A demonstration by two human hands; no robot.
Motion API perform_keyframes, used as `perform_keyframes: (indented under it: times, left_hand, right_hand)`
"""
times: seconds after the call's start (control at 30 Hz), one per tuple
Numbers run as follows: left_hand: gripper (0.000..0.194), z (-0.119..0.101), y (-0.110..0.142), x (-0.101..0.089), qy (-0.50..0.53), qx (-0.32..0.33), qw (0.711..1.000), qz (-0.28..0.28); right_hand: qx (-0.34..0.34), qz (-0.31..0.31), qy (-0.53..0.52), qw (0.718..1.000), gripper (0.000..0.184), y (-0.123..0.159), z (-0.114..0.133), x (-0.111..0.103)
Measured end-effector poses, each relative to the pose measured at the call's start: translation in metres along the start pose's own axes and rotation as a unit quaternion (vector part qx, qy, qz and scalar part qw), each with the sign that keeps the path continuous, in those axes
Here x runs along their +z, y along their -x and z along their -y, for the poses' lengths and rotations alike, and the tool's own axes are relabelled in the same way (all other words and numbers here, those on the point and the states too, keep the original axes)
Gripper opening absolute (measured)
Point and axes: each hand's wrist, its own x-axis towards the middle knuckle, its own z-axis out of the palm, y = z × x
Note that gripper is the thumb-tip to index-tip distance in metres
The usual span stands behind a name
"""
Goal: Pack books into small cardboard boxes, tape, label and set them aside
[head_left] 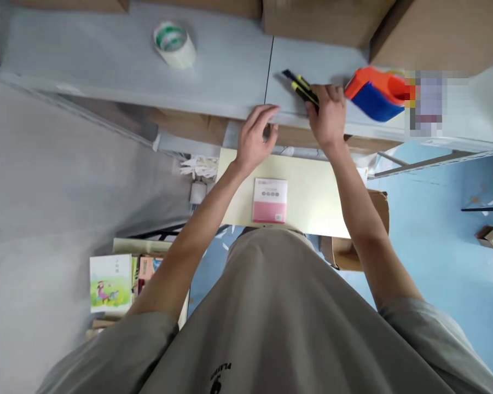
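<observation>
My right hand (pixel 329 114) is closed around a black-and-yellow utility knife (pixel 300 87) over the grey shelf (pixel 225 71), the knife's dark tip pointing up and to the left. Just right of that hand is an orange-and-blue tape dispenser (pixel 375 98); whether they touch is unclear. My left hand (pixel 257 135) is at the shelf's front edge, fingers curved and thumb apart, with nothing in it. Below, a pink-and-white booklet or packet (pixel 270 200) lies on a pale yellow board (pixel 312 186).
A tape roll (pixel 175 46) with a green core stands on the shelf's left part. Cardboard boxes (pixel 328 22) line the back. Picture books (pixel 110 282) are stacked at lower left. An open carton (pixel 347 254) is below my right arm.
</observation>
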Motion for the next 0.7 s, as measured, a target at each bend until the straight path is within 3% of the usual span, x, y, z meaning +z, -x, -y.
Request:
perform_keyframes:
  times: [0.13,0.23,0.3,0.37,0.5,0.7]
  left_hand:
    - [0.048,0.055,0.130,0.012,-0.040,-0.164,0.983,0.077]
    - [0.058,0.090,0.209,0.023,-0.075,-0.269,0.946,0.164]
    - [0.066,0.108,0.240,0.031,-0.079,-0.296,0.929,0.208]
    - [0.072,0.119,0.254,0.040,-0.069,-0.288,0.925,0.240]
    - [0.071,0.124,0.254,0.053,-0.058,-0.254,0.926,0.271]
    - [0.066,0.133,0.253,0.048,-0.040,-0.228,0.926,0.298]
  right_hand:
    - [-0.024,-0.050,-0.071,0.996,0.056,0.075,0.004,0.021]
    - [-0.002,0.026,-0.077,0.997,0.064,0.134,0.005,0.059]
    - [0.021,0.086,-0.072,0.993,0.066,0.167,0.005,0.090]
    - [0.049,0.116,-0.070,0.990,0.062,0.195,0.006,0.120]
    - [0.133,0.146,-0.078,0.977,0.056,0.233,0.020,0.164]
    - [0.206,0.194,-0.109,0.953,0.062,0.251,0.065,0.220]
